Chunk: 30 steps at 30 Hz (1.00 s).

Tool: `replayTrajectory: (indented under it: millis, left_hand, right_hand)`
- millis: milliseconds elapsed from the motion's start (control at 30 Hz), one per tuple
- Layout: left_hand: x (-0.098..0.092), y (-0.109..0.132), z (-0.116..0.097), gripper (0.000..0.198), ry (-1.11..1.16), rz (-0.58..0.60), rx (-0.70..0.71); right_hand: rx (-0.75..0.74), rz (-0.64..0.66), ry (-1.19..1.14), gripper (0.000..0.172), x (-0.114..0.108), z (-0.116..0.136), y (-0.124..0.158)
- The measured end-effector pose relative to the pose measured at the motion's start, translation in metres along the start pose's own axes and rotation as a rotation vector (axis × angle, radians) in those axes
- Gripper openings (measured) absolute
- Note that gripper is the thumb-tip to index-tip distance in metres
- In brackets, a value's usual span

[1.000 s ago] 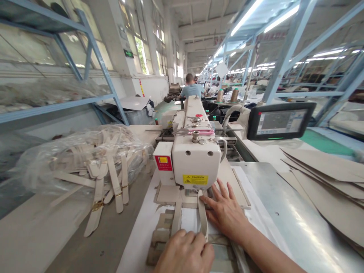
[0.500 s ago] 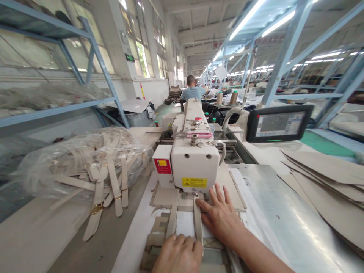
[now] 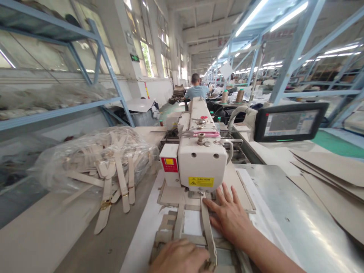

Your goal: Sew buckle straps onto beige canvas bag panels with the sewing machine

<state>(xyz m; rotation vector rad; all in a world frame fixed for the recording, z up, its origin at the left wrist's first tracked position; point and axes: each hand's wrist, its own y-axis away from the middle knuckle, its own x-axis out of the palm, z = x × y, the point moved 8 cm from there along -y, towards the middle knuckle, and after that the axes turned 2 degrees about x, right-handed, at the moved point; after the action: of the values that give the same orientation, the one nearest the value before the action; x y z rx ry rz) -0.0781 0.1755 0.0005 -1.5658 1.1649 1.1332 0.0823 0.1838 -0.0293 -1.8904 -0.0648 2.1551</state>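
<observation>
Bright, diffuse light came from tall windows point(image 3: 146, 57) and 2 nearby tube lights point(image 3: 251, 18). Glare streaked the metal plate point(image 3: 287, 206) and glinted on the plastic bag point(image 3: 55, 167). The left hand point(image 3: 180, 258) looked smeared, and wide-angle distortion stretched the soft edges.

Tall windows point(image 3: 146, 57) line the pale wall point(image 3: 162, 89).

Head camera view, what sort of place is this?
Probably a sewing workshop or factory floor: what looks like an industrial sewing machine stands in front, thread spools stand farther back, and pale straps, some buckled, spill from a clear plastic bag.
</observation>
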Motion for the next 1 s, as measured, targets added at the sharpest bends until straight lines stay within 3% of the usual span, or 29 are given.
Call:
replayTrajectory:
  millis: [67, 167, 333, 467, 600, 767, 1000]
  left_hand:
    - [-0.023, 0.008, 0.024, 0.013, 0.075, -0.053, -0.11]
    - [-0.044, 0.022, 0.065, 0.036, 0.07, -0.137, -0.203]
    - [-0.034, 0.024, 0.103, 0.053, 0.039, -0.083, -0.181]
    - [-0.027, 0.014, 0.102, 0.058, 0.059, -0.06, -0.155]
    - [-0.019, 0.004, 0.101, 0.061, -0.02, -0.048, -0.13]
    - [-0.004, -0.018, 0.096, 0.049, -0.168, -0.091, -0.095]
    - [-0.011, -0.048, 0.07, 0.036, -0.239, -0.19, -0.068]
  right_hand:
    - [-0.005, 0.027, -0.009, 0.048, 0.0, 0.005, -0.003]
    - [-0.002, 0.055, -0.031, 0.049, 0.002, 0.008, -0.003]
    - [0.007, 0.069, -0.054, 0.047, 0.003, 0.007, -0.002]
    - [0.015, 0.09, -0.037, 0.05, 0.003, 0.009, 0.0]
    - [-0.012, 0.011, -0.051, 0.049, -0.004, 0.017, 0.009]
    - [-0.048, -0.021, -0.08, 0.04, -0.01, 0.022, 0.016]
    - [-0.18, -0.087, -0.559, 0.046, -0.034, 0.006, 0.015]
